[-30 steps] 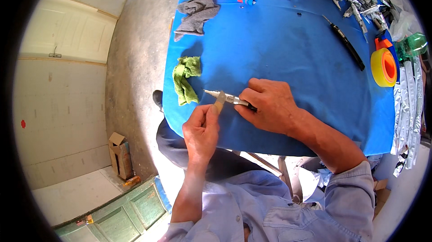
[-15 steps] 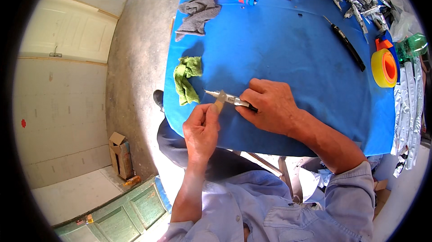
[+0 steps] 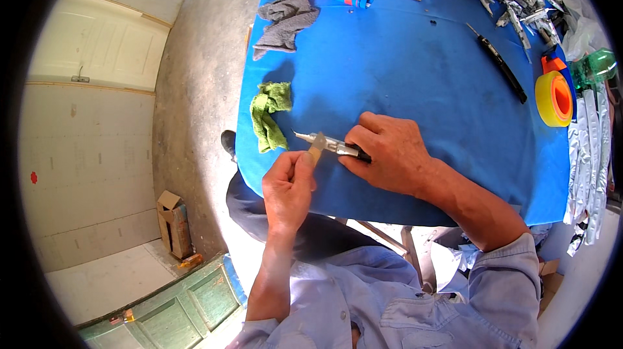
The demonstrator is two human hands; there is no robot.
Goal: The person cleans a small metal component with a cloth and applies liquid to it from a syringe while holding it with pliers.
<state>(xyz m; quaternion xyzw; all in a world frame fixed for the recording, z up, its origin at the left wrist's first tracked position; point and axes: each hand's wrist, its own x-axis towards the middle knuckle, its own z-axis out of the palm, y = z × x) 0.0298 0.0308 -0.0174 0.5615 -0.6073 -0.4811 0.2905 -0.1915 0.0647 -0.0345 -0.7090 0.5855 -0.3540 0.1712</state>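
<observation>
Near the counter's (image 3: 415, 70) near-left corner, the left hand (image 3: 287, 187) pinches a tan strip (image 3: 316, 149) crossing a slim metal piece (image 3: 338, 146); contact appears likely. The right hand (image 3: 390, 152) grips that piece by its dark end, point toward the left edge. Step judged in hand: working strip against metal; the next move calls for both grips to be steady. Beyond, a green cloth (image 3: 266, 119) lies along the left edge; loose metal parts (image 3: 516, 24) crowd the far-right corner.
</observation>
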